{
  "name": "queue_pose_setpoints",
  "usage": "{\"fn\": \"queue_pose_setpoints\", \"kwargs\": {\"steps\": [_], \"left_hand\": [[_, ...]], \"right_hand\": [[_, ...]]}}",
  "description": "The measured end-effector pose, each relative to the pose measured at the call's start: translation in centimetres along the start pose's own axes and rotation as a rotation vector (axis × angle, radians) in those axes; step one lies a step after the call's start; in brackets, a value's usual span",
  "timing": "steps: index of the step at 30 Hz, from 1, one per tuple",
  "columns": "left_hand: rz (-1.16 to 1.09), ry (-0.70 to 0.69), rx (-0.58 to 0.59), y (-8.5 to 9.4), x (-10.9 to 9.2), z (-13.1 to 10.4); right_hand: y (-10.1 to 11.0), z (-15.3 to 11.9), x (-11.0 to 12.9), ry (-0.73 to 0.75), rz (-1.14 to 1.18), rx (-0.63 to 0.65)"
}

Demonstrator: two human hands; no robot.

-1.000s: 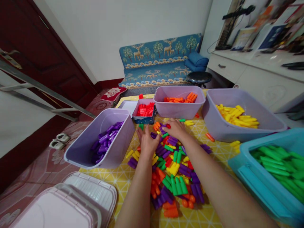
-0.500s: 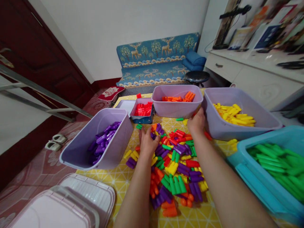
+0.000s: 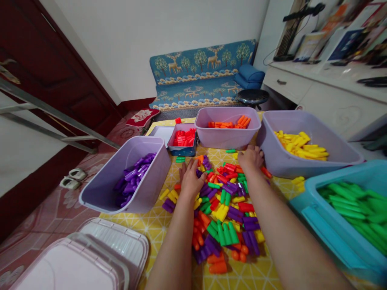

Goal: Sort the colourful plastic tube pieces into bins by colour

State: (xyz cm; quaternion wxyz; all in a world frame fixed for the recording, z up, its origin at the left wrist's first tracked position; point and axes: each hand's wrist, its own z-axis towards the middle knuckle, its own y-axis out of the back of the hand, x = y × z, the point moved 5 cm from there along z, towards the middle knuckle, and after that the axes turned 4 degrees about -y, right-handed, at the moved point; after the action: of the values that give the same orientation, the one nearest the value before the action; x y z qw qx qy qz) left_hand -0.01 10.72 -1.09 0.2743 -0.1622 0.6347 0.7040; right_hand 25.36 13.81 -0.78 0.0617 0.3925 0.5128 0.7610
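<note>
A heap of plastic peg-shaped toy pieces in purple, green, yellow, red and orange covers the middle of the table. My left hand rests at the heap's far left edge, palm down, fingers apart, beside purple and orange pieces. Just beyond its fingertips is a green piece. At the far right of the heap is my right hand, fingers spread, between the orange pieces' bin and the yellow pieces' bin. I see nothing held in either hand, though the undersides are hidden.
A lilac bin of purple pieces stands left, a turquoise bin of green ones right. Behind the heap sits a small tin with red pieces. Stacked lids lie front left. A patterned sofa stands beyond the table.
My left hand has shifted slightly towards me, away from the green piece at the far left. My right hand's fingers have spread. The view has tilted slightly.
</note>
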Motion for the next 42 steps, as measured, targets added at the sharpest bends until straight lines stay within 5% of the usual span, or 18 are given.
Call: {"fn": "queue_pose_setpoints", "kwargs": {"steps": [9, 14, 17, 19, 21, 25, 29, 32, 36, 42], "left_hand": [[-0.079, -0.262, 0.152, -0.8, -1.1, 0.0], [-0.282, -0.33, 0.195, -0.4, -1.8, -0.1], [-0.304, -0.266, -0.022, 1.2, -0.8, 0.4], [-0.182, -0.207, -0.24, 2.4, 0.3, 0.8], [-0.046, -0.141, -0.327, 2.9, 1.2, 1.0], [0.008, -0.014, -0.246, 2.0, 2.8, 1.6], [-0.078, -0.063, -0.212, 1.3, 3.0, 1.9], [-0.165, -0.166, -0.166, 1.1, 2.0, 2.0], [-0.377, -0.281, 0.037, 0.2, -0.2, 1.6], [-0.722, -0.253, 0.224, -0.2, -1.7, 0.5]], "right_hand": [[-0.6, -4.9, 3.1, 0.32, 0.106, 0.319], [0.1, -6.0, 3.4, 0.34, 0.214, 0.496], [0.6, -5.7, 3.4, 0.285, 0.284, 0.512], [1.0, -5.1, 3.8, 0.325, 0.253, 0.421], [1.0, -4.3, 4.5, 0.417, 0.18, 0.306], [-0.8, -3.4, 5.4, 0.518, 0.031, 0.336], [-2.2, -3.6, 5.8, 0.551, 0.021, 0.43], [-2.4, -4.6, 6.3, 0.626, 0.067, 0.502], [-2.4, -6.0, 6.7, 0.7, 0.159, 0.595], [0.2, -7.7, 5.5, 0.592, 0.432, 0.698]]}}
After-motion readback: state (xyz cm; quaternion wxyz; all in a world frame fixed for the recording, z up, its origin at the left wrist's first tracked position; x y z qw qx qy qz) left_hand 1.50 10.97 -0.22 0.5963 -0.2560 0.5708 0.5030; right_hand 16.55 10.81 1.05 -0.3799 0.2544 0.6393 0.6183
